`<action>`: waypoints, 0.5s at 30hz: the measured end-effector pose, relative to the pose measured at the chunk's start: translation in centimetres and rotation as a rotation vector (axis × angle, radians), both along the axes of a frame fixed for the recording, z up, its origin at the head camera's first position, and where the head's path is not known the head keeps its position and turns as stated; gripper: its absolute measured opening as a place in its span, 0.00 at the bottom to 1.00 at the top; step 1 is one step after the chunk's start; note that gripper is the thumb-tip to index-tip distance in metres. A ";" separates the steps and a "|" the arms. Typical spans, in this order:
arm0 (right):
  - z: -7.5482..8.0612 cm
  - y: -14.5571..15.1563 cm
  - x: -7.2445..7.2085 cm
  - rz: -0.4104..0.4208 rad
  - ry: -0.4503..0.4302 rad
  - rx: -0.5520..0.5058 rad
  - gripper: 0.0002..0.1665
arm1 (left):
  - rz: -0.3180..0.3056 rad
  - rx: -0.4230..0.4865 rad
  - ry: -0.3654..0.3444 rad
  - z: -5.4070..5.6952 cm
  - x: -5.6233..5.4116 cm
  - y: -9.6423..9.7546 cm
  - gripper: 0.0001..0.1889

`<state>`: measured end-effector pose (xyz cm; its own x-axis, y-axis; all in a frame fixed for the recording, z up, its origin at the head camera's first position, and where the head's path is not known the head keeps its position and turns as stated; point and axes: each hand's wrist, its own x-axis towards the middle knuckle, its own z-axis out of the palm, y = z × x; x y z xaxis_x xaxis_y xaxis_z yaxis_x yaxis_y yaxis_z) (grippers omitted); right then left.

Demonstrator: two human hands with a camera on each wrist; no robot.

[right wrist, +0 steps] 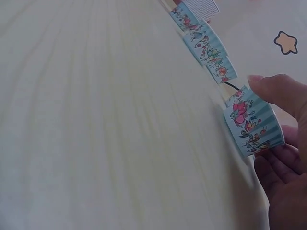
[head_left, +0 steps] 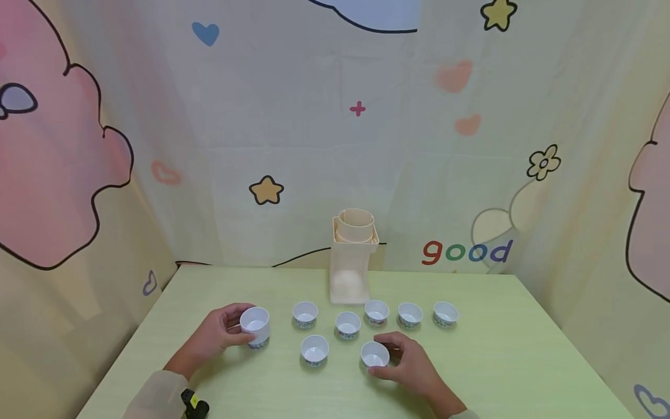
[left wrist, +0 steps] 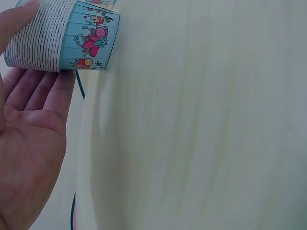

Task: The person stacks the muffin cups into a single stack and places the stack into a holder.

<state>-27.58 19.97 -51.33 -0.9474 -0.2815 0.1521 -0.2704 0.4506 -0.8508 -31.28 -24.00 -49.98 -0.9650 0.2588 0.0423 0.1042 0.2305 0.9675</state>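
On the left of the table, my left hand (head_left: 222, 331) grips a nested stack of paper baking cups (head_left: 255, 327), thumb on one side and fingers on the other. The left wrist view shows the many white rims of this stack (left wrist: 41, 38) above one light-blue wall printed with flowers and fruit. My right hand (head_left: 413, 364) holds a single paper baking cup (head_left: 374, 352) between thumb and fingers at the front right. Its blue floral side (right wrist: 252, 124) faces the right wrist camera, and it appears to stand on the table.
Between and behind the hands stand several single cups, such as a front one (head_left: 314, 351), a middle one (head_left: 348, 325) and a far-right one (head_left: 445, 315). A cream-coloured dispenser-like stand (head_left: 349, 273) rises at the table's back edge, before a printed cloth backdrop (head_left: 314, 116).
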 end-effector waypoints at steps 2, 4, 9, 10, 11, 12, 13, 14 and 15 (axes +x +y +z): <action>0.1 0.0 0.1 0.002 0.003 0.000 0.35 | 0.007 -0.003 -0.001 0.1 0.0 0.0 0.37; 0.2 0.0 0.2 0.001 0.005 0.004 0.35 | 0.006 -0.006 0.000 0.1 0.0 0.0 0.38; 0.3 0.0 0.3 0.002 0.009 0.015 0.36 | -0.004 0.007 -0.003 -0.1 -0.1 -0.2 0.38; 0.3 0.0 0.2 0.003 0.008 0.017 0.36 | -0.006 0.008 -0.002 -0.2 -0.1 -0.2 0.38; 0.3 0.1 0.2 0.004 0.008 0.021 0.36 | -0.008 0.011 -0.002 -0.2 -0.1 -0.2 0.39; 0.2 0.1 0.2 0.003 0.008 0.025 0.36 | -0.011 0.013 -0.001 -0.2 -0.1 -0.3 0.39; 0.2 0.2 0.2 0.002 0.006 0.027 0.36 | -0.014 0.015 -0.001 -0.3 -0.1 -0.3 0.39; 0.2 0.2 0.1 0.000 0.005 0.029 0.36 | -0.017 0.017 0.000 -0.3 -0.1 -0.3 0.39; 0.2 0.2 0.1 -0.001 0.005 0.029 0.35 | -0.021 0.017 0.002 -0.3 -0.2 -0.4 0.39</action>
<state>-27.45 20.19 -51.14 -0.9470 -0.2847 0.1486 -0.2741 0.4754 -0.8360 -31.44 -24.36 -50.28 -0.9593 0.2783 0.0486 0.1108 0.2122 0.9709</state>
